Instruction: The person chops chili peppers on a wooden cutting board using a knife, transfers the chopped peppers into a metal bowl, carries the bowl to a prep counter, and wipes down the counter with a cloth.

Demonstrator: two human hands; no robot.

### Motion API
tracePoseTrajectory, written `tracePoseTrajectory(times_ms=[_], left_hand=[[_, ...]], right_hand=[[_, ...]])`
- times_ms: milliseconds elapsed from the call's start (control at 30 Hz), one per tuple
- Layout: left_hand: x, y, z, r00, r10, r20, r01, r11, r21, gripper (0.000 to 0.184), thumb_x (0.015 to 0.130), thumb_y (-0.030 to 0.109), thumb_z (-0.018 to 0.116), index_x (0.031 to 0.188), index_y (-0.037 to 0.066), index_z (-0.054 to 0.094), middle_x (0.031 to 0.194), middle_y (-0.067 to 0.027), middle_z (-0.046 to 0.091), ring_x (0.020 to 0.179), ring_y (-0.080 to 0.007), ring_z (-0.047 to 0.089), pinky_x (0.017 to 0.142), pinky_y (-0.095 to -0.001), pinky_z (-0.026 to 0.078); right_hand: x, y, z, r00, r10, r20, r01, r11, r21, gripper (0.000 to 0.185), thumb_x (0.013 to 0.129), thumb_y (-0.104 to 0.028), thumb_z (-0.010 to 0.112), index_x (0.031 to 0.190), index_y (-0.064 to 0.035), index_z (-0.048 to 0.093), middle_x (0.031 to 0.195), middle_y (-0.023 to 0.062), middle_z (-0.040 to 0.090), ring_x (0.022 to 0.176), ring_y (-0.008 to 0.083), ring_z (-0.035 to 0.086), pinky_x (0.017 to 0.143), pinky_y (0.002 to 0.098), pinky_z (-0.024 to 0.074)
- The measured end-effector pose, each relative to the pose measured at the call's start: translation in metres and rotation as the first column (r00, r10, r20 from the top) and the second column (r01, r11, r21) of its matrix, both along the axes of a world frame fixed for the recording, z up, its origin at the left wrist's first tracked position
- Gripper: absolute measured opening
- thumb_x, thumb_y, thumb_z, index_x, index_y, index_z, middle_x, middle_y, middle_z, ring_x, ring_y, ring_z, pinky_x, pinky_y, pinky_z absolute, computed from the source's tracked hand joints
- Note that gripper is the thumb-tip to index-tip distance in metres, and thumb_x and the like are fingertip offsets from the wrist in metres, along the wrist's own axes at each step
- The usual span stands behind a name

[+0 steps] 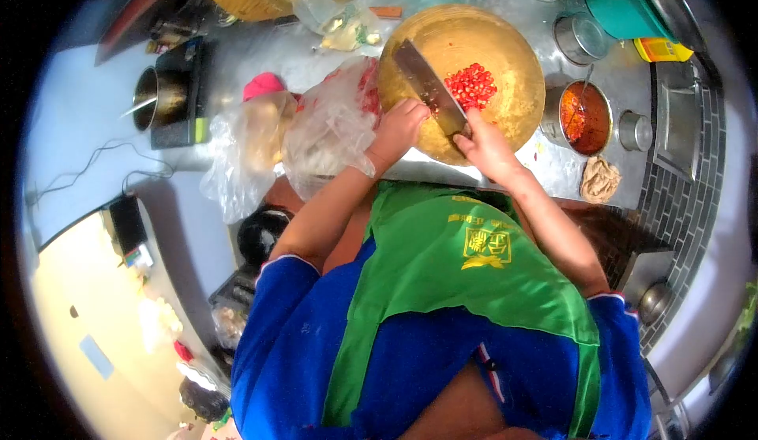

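Observation:
A cleaver [421, 74] lies slanted over the round wooden chopping board [442, 33], its broad blade pointing to the far left. My right hand [483, 144] is closed around its handle end, near the board's front edge. To the right of the blade sits a heap of chopped red chili [472, 86]. My left hand [404, 127] is on the left side of the blade, with its fingers bent together close to the steel. Small red bits show near its fingertips, but whatever it holds is hidden.
Clear plastic bags [332, 124], one with red contents, crowd the board's left side. On the right stand a pot of red chili sauce [600, 116], a metal canister [583, 39], a small tin [635, 131] and a crumpled brown cloth [601, 179]. Another bag [341, 26] lies behind.

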State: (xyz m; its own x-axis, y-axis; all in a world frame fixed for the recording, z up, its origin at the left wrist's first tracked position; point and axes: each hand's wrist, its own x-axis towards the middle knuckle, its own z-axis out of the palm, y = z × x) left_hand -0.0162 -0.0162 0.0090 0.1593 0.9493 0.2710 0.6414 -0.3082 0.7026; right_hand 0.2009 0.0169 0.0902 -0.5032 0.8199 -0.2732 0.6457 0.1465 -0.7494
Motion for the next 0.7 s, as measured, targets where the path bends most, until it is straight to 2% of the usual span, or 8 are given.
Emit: tracePoseTrajectory(times_ms=[33,67,133,200,367,467,600,700], left_hand=[[0.003,0.002,-0.002,1.000,0.012,0.015,-0.012,1.000,0.014,0.010,0.086,0.003,0.063,0.097,0.003,0.064,0.100,-0.0153,0.063,0.098,-0.0353,0.060,0.086,-0.0421,0.050],[0.006,0.003,-0.005,0.999,0.025,0.029,-0.025,0.999,0.025,0.011,0.086,0.003,0.064,0.097,0.003,0.064,0.102,-0.0151,0.063,0.099,-0.0352,0.060,0.087,-0.0422,0.050],[0.017,0.008,-0.003,0.993,0.089,0.072,-0.095,0.991,0.089,0.018,0.087,0.005,0.064,0.104,0.002,0.063,0.112,-0.0176,0.059,0.108,-0.0377,0.057,0.092,-0.0434,0.048],[0.027,0.017,0.004,0.989,0.130,0.070,-0.138,0.983,0.125,0.026,0.088,0.008,0.065,0.113,0.001,0.062,0.123,-0.0207,0.055,0.117,-0.0404,0.051,0.099,-0.0452,0.045],[0.038,0.045,0.011,0.991,0.127,-0.039,-0.122,0.986,0.111,0.044,0.090,0.018,0.067,0.130,0.001,0.055,0.141,-0.0273,0.044,0.135,-0.0448,0.038,0.112,-0.0500,0.033],[0.045,0.058,0.010,0.995,0.083,-0.051,-0.078,0.993,0.083,0.047,0.093,0.022,0.064,0.133,-0.002,0.053,0.145,-0.0283,0.041,0.136,-0.0441,0.038,0.114,-0.0486,0.031],[0.056,0.083,0.004,1.000,-0.011,-0.014,0.013,0.990,0.137,0.044,0.094,0.025,0.064,0.129,0.000,0.058,0.144,-0.0282,0.043,0.135,-0.0441,0.039,0.114,-0.0486,0.031],[0.063,0.098,0.009,0.991,-0.117,-0.060,0.124,0.983,0.138,0.042,0.094,0.029,0.063,0.126,0.002,0.062,0.141,-0.0250,0.048,0.135,-0.0420,0.041,0.113,-0.0482,0.032]], right_hand=[[0.010,0.002,-0.003,0.992,-0.063,-0.109,0.057,0.996,-0.062,0.027,0.091,-0.010,0.066,0.106,0.0000,0.046,0.072,0.0112,0.060,0.063,0.0275,0.060,0.061,0.0403,0.0493],[0.020,0.000,-0.010,0.937,-0.153,-0.314,0.140,0.988,-0.064,0.023,0.092,-0.010,0.067,0.108,-0.0022,0.051,0.072,0.0018,0.055,0.057,0.0137,0.052,0.051,0.0295,0.0456],[0.038,0.001,0.027,0.891,-0.420,-0.174,0.331,0.862,-0.384,0.023,0.093,-0.008,0.065,0.112,-0.0038,0.052,0.072,0.0022,0.056,0.051,0.0105,0.050,0.045,0.0260,0.0418],[0.069,-0.002,0.013,0.794,-0.556,-0.245,0.430,0.799,-0.421,0.025,0.093,-0.008,0.065,0.114,-0.0042,0.052,0.073,0.0020,0.056,0.046,0.0076,0.046,0.040,0.0237,0.0390],[0.121,-0.043,-0.008,0.661,-0.727,-0.184,0.546,0.635,-0.546,0.024,0.092,-0.009,0.066,0.111,-0.0016,0.053,0.071,0.0031,0.057,0.042,0.0103,0.047,0.037,0.0266,0.0423],[0.123,-0.072,-0.018,0.587,-0.791,-0.173,0.582,0.561,-0.589,0.022,0.092,-0.010,0.067,0.108,-0.0020,0.054,0.068,0.0022,0.055,0.042,0.0103,0.047,0.037,0.0268,0.0423],[0.109,-0.090,-0.035,0.532,-0.842,-0.083,0.649,0.469,-0.599,0.023,0.092,-0.013,0.068,0.109,-0.0022,0.055,0.065,-0.0004,0.050,0.043,0.0101,0.046,0.037,0.0269,0.0426],[0.088,-0.106,-0.042,0.441,-0.885,-0.151,0.631,0.425,-0.649,0.024,0.093,-0.013,0.067,0.110,-0.0028,0.054,0.064,-0.0004,0.051,0.043,0.0099,0.046,0.038,0.0267,0.0428]])
